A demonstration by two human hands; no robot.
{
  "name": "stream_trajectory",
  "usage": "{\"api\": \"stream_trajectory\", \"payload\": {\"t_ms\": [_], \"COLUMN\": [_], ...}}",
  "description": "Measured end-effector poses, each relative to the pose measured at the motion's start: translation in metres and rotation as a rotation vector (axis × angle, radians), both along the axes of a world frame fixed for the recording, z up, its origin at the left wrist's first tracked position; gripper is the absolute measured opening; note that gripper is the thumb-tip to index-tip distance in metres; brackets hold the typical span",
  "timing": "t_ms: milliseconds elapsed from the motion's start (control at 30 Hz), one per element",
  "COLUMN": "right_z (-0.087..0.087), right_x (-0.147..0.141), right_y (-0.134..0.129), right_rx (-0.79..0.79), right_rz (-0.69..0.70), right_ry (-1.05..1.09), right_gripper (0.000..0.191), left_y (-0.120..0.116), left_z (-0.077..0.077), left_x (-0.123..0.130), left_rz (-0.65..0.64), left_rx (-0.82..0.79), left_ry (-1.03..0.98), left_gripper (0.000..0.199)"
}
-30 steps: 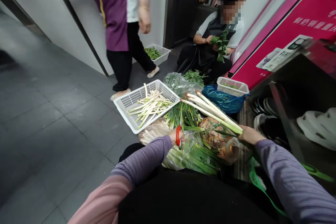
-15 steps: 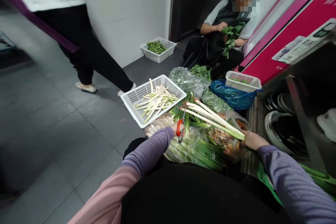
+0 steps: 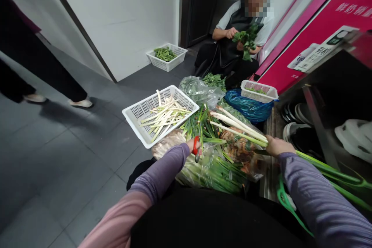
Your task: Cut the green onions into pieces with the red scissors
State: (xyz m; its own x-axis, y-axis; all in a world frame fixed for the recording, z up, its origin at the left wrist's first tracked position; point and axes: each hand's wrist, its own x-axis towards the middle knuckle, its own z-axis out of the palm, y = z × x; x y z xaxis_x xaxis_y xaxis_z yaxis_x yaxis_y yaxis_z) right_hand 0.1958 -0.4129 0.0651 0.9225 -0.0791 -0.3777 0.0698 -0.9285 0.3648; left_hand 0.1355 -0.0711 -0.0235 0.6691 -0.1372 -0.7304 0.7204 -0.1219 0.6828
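Note:
My left hand [image 3: 192, 145] is closed around red-handled scissors [image 3: 196, 145], whose blades are hard to make out against the leaves. My right hand [image 3: 278, 145] grips several long scallions [image 3: 240, 124], their white ends pointing left and their green tops trailing right past my forearm. Those white ends hang over a heap of cut green leaves [image 3: 200, 121], a little above the scissors. Left of the heap, a white perforated basket [image 3: 130, 118] holds many trimmed white stalks [image 3: 165, 118]. A clear plastic bag of more scallions [image 3: 209, 168] lies below my hands.
Across from me a crouching person [image 3: 235, 42] handles leafy greens. A smaller basket [image 3: 168, 64] stands by the wall. Beyond the heap are a blue bag [image 3: 250, 108] and a white container [image 3: 260, 92]. A shelf with dishes [image 3: 299, 135] is on the right. Another person's legs [image 3: 55, 69] are at left.
The scissors have dropped away from the scallions' root ends, and the nearest stalk's end looks cut. The walking person has moved left. My view has shifted slightly to the right.

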Motion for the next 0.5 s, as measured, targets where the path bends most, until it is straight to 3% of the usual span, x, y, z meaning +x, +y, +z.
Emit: {"api": "stream_trajectory", "payload": {"t_ms": [200, 500], "right_z": [-0.019, -0.056], "right_x": [-0.029, -0.059], "right_y": [0.008, 0.011], "right_rx": [-0.07, -0.043], "right_rz": [0.167, 0.318], "right_ry": [-0.22, -0.293], "right_gripper": [0.045, 0.048], "left_y": [0.005, 0.007], "left_z": [0.01, -0.013], "left_x": [0.012, 0.019], "left_rz": [-0.09, -0.145], "left_rx": [0.023, 0.073], "left_ry": [0.026, 0.02], "left_gripper": [0.013, 0.017]}}
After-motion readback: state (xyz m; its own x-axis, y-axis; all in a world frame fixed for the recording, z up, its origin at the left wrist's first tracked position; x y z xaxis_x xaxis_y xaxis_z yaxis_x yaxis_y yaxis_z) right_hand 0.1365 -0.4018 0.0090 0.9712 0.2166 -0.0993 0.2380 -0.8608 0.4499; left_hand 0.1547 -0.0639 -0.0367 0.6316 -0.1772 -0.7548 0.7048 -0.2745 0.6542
